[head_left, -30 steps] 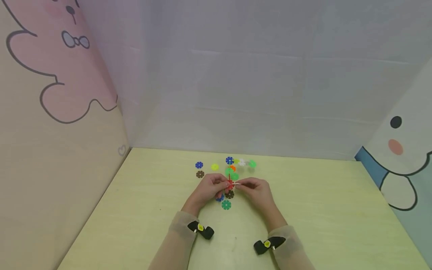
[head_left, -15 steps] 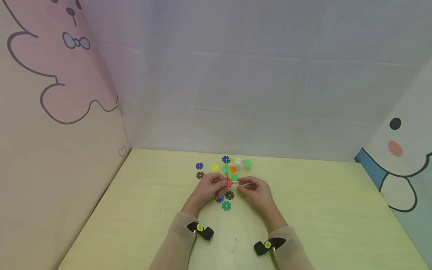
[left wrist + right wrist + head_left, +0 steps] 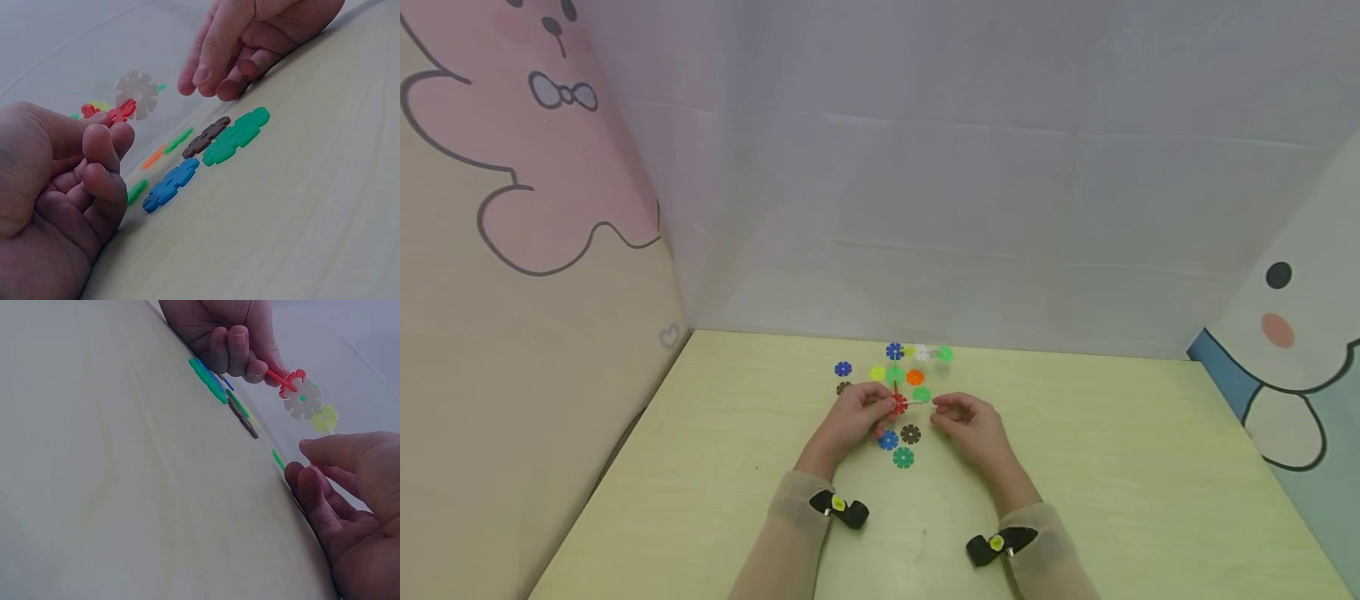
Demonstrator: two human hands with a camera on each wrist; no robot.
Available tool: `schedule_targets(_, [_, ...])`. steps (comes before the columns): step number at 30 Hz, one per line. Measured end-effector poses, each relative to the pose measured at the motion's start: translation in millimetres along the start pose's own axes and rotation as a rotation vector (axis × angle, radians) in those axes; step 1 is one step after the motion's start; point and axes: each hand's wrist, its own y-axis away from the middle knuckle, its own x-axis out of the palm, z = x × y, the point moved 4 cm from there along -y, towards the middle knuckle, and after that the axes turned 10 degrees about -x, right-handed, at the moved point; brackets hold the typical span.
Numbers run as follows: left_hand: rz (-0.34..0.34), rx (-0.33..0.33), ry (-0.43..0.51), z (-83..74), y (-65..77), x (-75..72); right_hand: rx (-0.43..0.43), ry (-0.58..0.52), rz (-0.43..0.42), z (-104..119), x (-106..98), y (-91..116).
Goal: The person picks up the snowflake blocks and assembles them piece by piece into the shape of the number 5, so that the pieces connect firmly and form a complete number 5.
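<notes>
My left grip (image 3: 854, 414) pinches a red, round, notched plastic disc (image 3: 898, 404) between thumb and fingers, above the pale yellow wooden counter (image 3: 1097, 467) and beyond the teal-green notched plastic disc (image 3: 903, 457) lying nearest me. A white notched plastic disc (image 3: 135, 94) meets the red one, beyond the teal-green disc and slightly to its right. My right grip (image 3: 972, 421) is empty, fingers loosely bent, beyond the teal-green disc and well to its right.

Just beside the teal-green disc, on its far side, lie a mid-blue notched plastic disc (image 3: 888, 440) to its left and a dark brown notched plastic disc (image 3: 911, 434) to its right. Well beyond it, somewhat right, are a bright green notched plastic disc (image 3: 922, 395) and an orange notched plastic disc (image 3: 914, 377); well beyond and left, a lemon-yellow notched plastic disc (image 3: 877, 373) and a navy notched plastic disc (image 3: 843, 368).
</notes>
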Motion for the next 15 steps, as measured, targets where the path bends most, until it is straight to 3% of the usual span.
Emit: schedule_targets(15, [-0.022,-0.032,-0.017,3.6,-0.7,-0.8,0.032,0.09,0.077,-1.8,4.4,-22.0])
